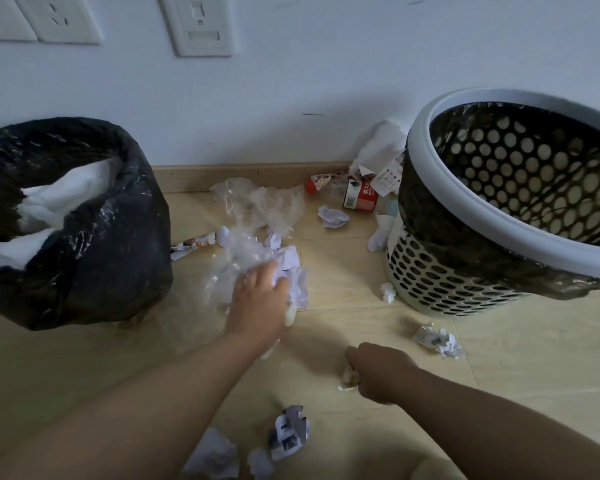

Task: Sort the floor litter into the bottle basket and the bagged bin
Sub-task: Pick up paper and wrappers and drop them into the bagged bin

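The left hand (260, 296) grips crumpled paper (300, 289) over clear plastic (238, 258) mid-floor; the right hand (378, 372) curls round a small wad (350, 377). The bin (101, 271) stands at 9 o'clock and the basket (417, 140) at 3, with a bottle (359, 199) at 1 among scraps (381, 150).

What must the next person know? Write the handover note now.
Left hand grips crumpled paper amid clear plastic. Right hand holds a wad. Bin at left has white paper in it; basket at right. Left to do: bottle lying by the basket, paper balls scattered on the floor.
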